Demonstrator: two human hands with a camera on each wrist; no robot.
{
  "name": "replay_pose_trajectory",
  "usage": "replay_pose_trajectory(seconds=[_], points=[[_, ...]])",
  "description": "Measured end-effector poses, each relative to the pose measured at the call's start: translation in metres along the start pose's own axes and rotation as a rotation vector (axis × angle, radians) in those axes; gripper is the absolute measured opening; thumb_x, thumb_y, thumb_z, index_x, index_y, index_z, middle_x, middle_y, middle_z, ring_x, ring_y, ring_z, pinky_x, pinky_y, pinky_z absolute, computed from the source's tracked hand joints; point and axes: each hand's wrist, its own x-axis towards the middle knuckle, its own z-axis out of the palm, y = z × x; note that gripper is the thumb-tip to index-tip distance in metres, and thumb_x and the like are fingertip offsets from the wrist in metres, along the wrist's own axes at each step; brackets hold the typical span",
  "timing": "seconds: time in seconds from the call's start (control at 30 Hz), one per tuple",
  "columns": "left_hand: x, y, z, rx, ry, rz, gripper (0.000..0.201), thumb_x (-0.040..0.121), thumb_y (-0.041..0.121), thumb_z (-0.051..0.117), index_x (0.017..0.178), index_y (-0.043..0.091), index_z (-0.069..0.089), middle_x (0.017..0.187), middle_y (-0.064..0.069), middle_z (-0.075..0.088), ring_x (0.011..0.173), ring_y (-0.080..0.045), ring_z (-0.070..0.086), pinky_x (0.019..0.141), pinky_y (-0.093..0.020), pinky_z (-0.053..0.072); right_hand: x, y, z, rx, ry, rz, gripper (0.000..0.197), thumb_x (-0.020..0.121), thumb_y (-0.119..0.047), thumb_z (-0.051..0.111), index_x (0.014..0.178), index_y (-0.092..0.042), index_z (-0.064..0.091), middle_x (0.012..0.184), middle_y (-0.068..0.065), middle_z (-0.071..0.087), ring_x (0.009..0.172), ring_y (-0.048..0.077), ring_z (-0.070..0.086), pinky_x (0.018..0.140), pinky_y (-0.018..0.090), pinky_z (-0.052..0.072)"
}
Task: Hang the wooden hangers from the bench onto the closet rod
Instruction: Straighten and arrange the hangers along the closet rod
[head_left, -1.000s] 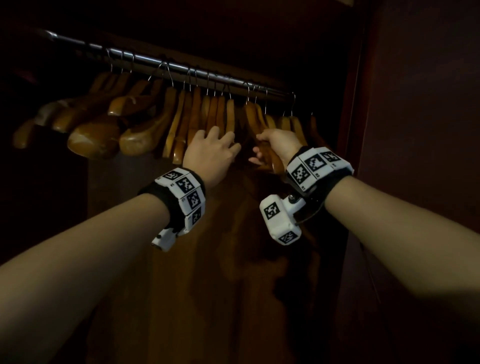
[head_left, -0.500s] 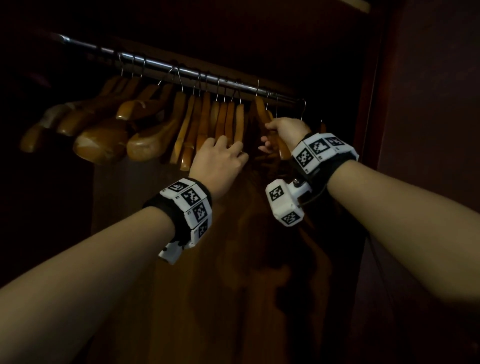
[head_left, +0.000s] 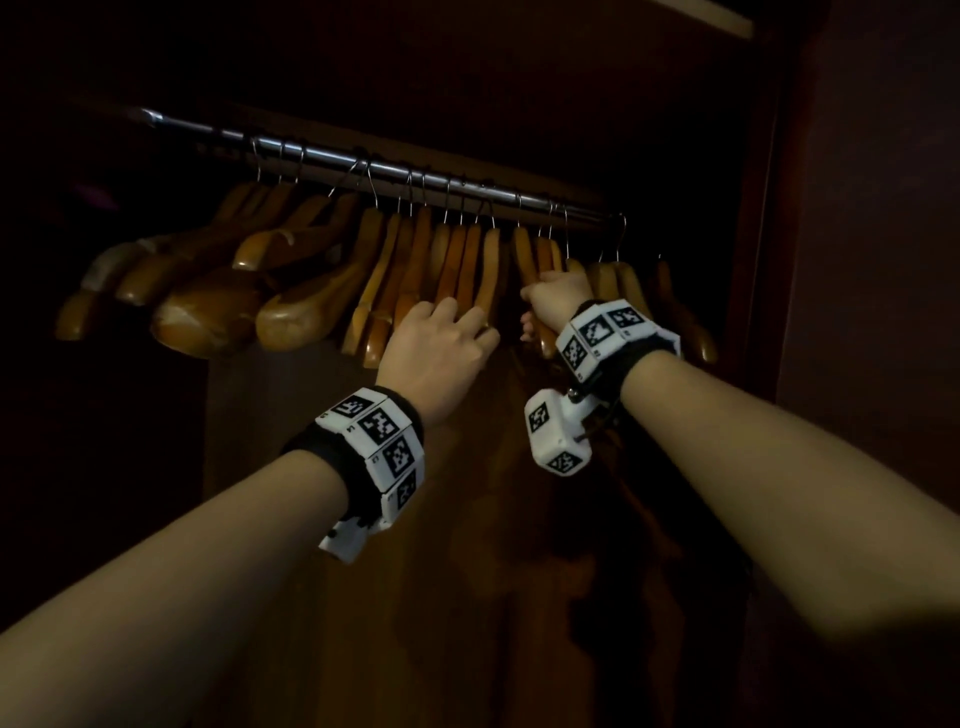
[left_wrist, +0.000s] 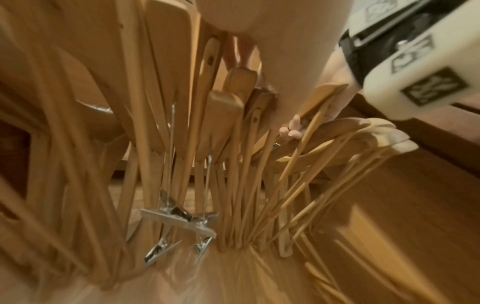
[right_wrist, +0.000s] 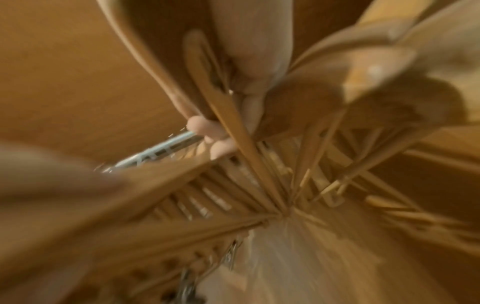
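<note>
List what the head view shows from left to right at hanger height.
Bulky wooden hangers → thin wooden hangers → left hand → right hand holding a hanger → last hangers → closet side wall.

Head view up toward closet rod (head_left: 415, 171); both wrist views close among hangers (left_wrist: 226, 115).

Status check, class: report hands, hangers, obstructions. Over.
Right hand grips one wooden hanger under the rod. Left hand rests on neighbouring hangers. Rod crowded.
</note>
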Motion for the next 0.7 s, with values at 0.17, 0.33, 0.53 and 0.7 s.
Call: replay_pose_trajectory(seconds=[0.17,0.33,0.53,0.7], points=[[-0.001,0.000,-0.001,-0.001,0.013,-0.008,0.033,0.092,0.028,0.048,0.124,0.020,0.052,0.111,-0.003,0.058,0.096,-0.024,0.054,0.076,-0.033,0.042,-0.008,0.014,0.010,-0.294,0.006,-0.101,0.052,0.094,-0.025,0.040,0.145,-0.020,0.031,0.124,0.008,0.056,0.111,0.030,0.056,0.098,0.042,0.046],[-0.003,0.000,-0.001,0.045,0.025,-0.004,0.030,0.084,0.032,0.054,0.111,0.022,0.062,0.096,0.000,0.063,0.082,-0.021,0.058,0.066,-0.032,0.043,-0.013,0.042,0.011,-0.289,-0.022,-0.147,0.056,0.098,-0.021,0.037,0.149,-0.034,0.018,0.149,0.006,0.034,0.127,0.027,0.045,0.095,0.031,0.040],[-0.004,0.000,-0.006,0.036,-0.042,-0.014,0.039,0.093,0.033,0.046,0.129,0.021,0.050,0.108,-0.002,0.062,0.095,-0.023,0.057,0.076,-0.034,0.042,-0.010,0.045,0.012,-0.236,-0.023,-0.167,0.056,0.099,-0.019,0.037,0.149,-0.032,0.018,0.147,0.008,0.037,0.129,0.027,0.043,0.102,0.034,0.037],[-0.001,0.000,-0.008,-0.017,-0.082,-0.002,0.045,0.097,0.038,0.036,0.138,0.019,0.037,0.125,-0.005,0.054,0.110,-0.025,0.049,0.089,-0.036,0.036,-0.011,0.044,0.016,-0.196,-0.035,-0.151,0.056,0.099,-0.020,0.036,0.150,-0.033,0.015,0.147,0.010,0.036,0.124,0.028,0.046,0.097,0.034,0.040]])
